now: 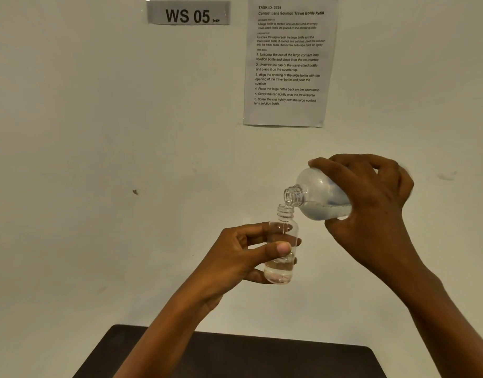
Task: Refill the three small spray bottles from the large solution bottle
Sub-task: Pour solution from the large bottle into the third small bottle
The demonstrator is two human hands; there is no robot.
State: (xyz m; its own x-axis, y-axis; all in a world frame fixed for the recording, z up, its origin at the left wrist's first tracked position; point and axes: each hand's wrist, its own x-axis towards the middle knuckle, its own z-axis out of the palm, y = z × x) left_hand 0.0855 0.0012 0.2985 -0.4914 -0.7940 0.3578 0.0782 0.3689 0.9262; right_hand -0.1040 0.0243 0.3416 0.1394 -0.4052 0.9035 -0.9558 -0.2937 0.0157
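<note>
Your left hand (235, 257) and right hand (371, 203) hang above the dark table (235, 358), with open air below and out to your left. The wall (71, 159) closes off everything ahead. Tight spot: the mouth of the large bottle (319, 197) sits just over the neck of the small bottle (284, 230).

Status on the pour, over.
Left hand grips small bottle, uncapped, near upright, liquid low in it. Right hand holds large bottle tipped, neck just above the small mouth. Nothing between the two openings.

My left hand (235, 257): raised, forearm angled up, gripping small bottle (284, 227). My right hand (371, 203): higher, wrapped round large bottle (319, 197).
</note>
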